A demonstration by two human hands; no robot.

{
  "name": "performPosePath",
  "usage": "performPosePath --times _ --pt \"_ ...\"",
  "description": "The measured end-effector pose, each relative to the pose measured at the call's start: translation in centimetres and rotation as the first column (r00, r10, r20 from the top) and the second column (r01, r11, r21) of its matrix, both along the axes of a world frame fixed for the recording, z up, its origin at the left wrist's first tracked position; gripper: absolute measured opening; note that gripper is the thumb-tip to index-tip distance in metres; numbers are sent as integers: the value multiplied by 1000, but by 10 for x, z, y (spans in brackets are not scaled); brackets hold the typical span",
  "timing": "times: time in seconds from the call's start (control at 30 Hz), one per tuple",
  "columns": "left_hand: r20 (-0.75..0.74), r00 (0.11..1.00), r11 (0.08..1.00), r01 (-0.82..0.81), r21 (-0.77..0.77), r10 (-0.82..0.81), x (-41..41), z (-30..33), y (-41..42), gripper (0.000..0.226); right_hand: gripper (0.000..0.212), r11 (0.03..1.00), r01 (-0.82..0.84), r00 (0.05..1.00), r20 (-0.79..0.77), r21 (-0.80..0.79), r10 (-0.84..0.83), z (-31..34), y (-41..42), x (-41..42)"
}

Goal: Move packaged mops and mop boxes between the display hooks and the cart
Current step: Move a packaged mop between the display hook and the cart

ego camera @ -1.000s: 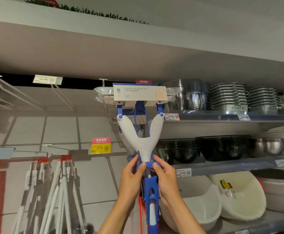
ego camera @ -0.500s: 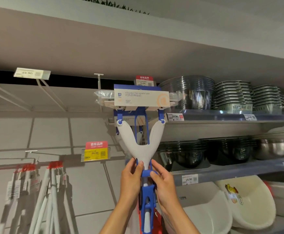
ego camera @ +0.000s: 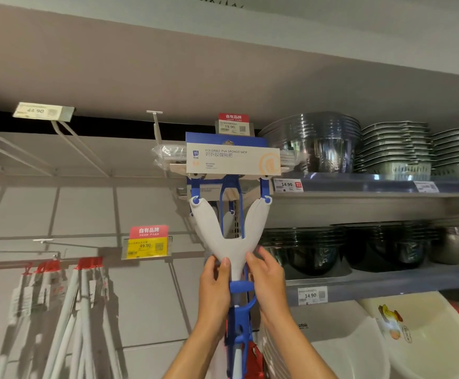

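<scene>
A person holds a sponge mop (ego camera: 229, 236) up high with 2 hands. The left hand (ego camera: 214, 289) wraps around the bottom of the white Y-shaped part, with the thumb pressed on the front. The right hand (ego camera: 268, 280) holds the other side, with its fingers bent around the edge. The mop's head sits at the top in a white and blue card label (ego camera: 232, 160), right up by a white hook (ego camera: 155, 127) under the big shelf. I cannot tell if it hangs on the hook. Its blue handle (ego camera: 237, 324) points down between the arms. A red tag reading 19.90 (ego camera: 233, 124) sits just behind the mop's head. To the right are stacks of shiny metal bowls (ego camera: 313, 143) on a shelf. To the left, more mops (ego camera: 67, 310) hang low, near a yellow tag reading 49.90 (ego camera: 147, 246).
</scene>
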State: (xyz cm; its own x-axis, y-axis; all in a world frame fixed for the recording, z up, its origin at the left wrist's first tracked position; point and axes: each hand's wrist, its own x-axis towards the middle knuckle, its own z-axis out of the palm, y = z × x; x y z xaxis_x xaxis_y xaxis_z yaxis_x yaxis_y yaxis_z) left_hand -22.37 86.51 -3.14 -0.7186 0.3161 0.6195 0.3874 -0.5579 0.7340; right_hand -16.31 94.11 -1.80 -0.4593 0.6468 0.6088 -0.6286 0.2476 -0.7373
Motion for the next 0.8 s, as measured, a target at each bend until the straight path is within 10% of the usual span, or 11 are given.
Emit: performPosePath --times 0.8 --pt "-15 999 984 37 176 -35 -27 32 14 30 17 992 -117 993 -4 -43 117 16 42 -29"
